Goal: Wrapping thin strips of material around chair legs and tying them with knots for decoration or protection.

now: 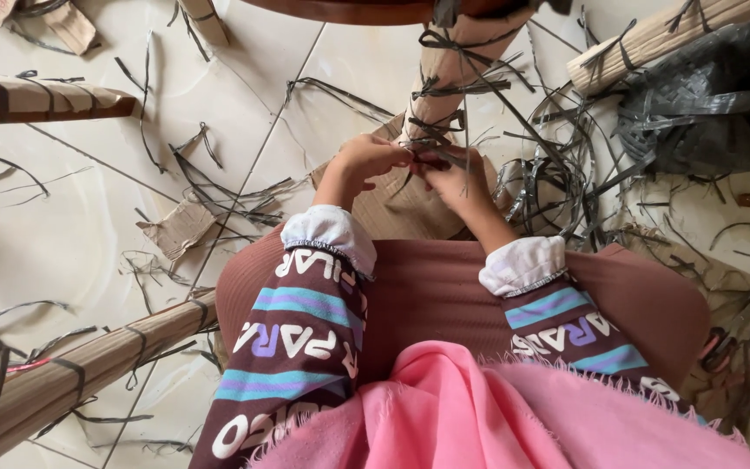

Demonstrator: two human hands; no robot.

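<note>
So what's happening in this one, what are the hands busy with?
A seated person works with both hands on a cardboard-wrapped furniture leg bound with dark plastic straps. The left hand and right hand meet at the wrapping's lower part, fingers pinching at a strap there. Cut strap pieces and cardboard scraps litter the tiled floor. Another wrapped leg lies lower left, and a dark heap of strapping sits upper right.
</note>
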